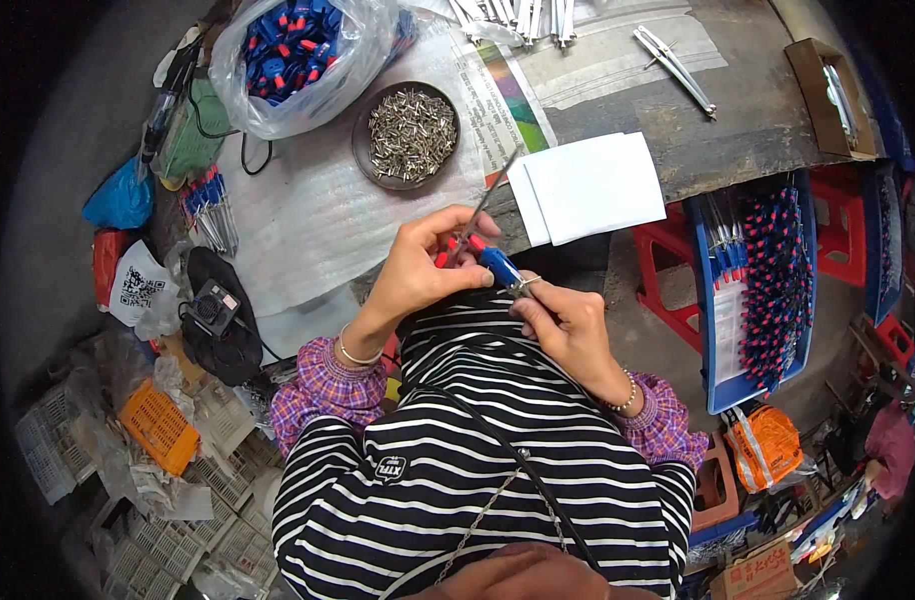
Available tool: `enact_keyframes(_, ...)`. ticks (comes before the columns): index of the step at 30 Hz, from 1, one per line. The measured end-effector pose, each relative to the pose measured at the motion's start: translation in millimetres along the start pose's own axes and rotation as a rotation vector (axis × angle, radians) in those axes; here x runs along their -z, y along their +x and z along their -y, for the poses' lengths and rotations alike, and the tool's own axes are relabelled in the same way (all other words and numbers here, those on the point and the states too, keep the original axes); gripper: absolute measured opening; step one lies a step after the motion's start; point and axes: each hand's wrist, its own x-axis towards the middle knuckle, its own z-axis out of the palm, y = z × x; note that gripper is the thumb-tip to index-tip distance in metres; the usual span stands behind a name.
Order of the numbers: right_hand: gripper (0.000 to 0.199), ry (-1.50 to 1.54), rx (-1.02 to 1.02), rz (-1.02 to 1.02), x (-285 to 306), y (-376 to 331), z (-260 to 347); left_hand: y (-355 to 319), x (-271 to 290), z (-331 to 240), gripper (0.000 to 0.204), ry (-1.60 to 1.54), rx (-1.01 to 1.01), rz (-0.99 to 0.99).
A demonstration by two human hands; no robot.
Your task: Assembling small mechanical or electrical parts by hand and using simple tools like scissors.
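In front of my striped top, both hands are closed around a small tool with a blue and red plastic handle (pixel 501 268). My left hand (pixel 425 262) grips it near its red end. A thin dark metal rod (pixel 494 198) also sticks up from the left fingers. The fingers of my right hand (pixel 570 322) pinch the tool's metal end; its tip is hidden by them. Just beyond, white paper sheets (pixel 593 188) lie at the table's near edge. A round bowl (pixel 359 150) of small silver metal pins stands on the table, up and left of my hands.
A clear plastic bag (pixel 240 108) of blue and red parts stands at the back left. Bare silver metal pieces (pixel 675 72) lie on the table (pixel 618 110). At right, a blue tray (pixel 726 395) holds many finished-looking tools beside red stools (pixel 668 265). Left: an orange basket (pixel 158 427).
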Motion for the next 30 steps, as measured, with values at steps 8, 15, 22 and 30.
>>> enact_keyframes(8,0.019,0.098,-0.037,0.063,0.7,0.9,4.6,-1.7,3.2,-8.1,0.036,-0.103,0.117,0.03)
enact_keyframes(15,0.025,0.517,-0.298,0.135,5.5,1.8,-3.8,6.3,13.3,-13.1,0.034,0.245,-0.143,-0.004)
enact_keyframes(22,0.028,0.512,-0.304,0.117,6.1,3.5,-3.8,44.9,60.7,-7.8,0.027,0.947,-0.611,-0.542)
enact_keyframes(30,0.025,0.499,-0.313,0.119,5.7,5.7,-6.3,48.2,65.2,-6.5,0.012,0.863,-0.388,-0.508)
